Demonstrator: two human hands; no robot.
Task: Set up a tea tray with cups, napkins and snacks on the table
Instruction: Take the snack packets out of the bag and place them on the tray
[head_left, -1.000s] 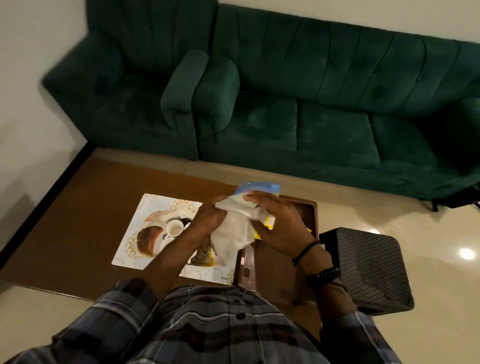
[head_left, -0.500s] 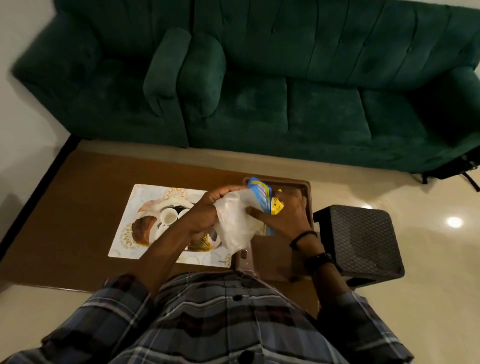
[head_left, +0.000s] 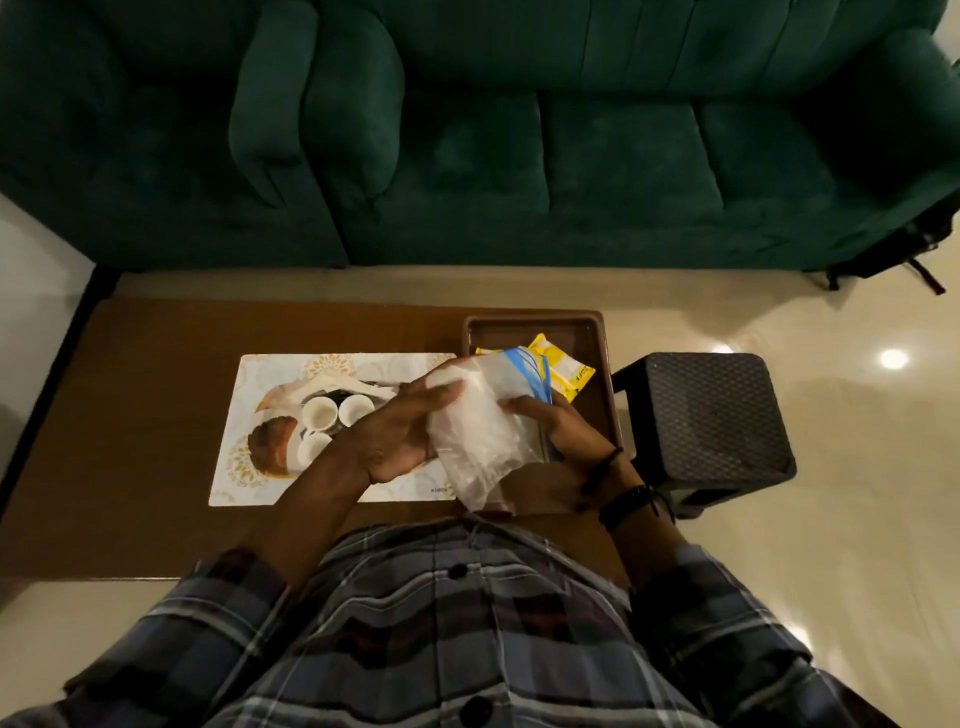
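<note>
Head view, looking down. Both hands hold a white napkin bundle (head_left: 480, 431) in clear plastic, above the near left corner of the brown tray (head_left: 602, 364). Left hand (head_left: 400, 431) flat against the bundle's left side, palm facing right, fingers stretched along it, grip open, pressing not pinching. Right hand (head_left: 558, 431) on the bundle's right side, fingers curled onto the plastic, grip closed on the napkin bundle; thumb is hidden, so how tight, cannot tell. A blue and white packet (head_left: 527, 369) sits right behind the bundle, touching it, its lower part hidden by the right hand. Yellow snack packet (head_left: 563, 369) lies in the tray, tilted, just beside the blue one. Tray rests on the right end of the wooden bench (head_left: 156, 415). Left of the tray, a printed placemat (head_left: 270, 374) lies flat on the bench, with three white cups (head_left: 337, 415) grouped on it, upright, close together, one partly covered by the left wrist. A brown patch at the mat's left is part of the print or a dish, cannot tell. Dark woven stool (head_left: 711, 426) stands on the floor just right of the bench. Green sofa (head_left: 519, 130) along the far side. Plaid shirt (head_left: 467, 623) fills the bottom; black bands on the right wrist.
</note>
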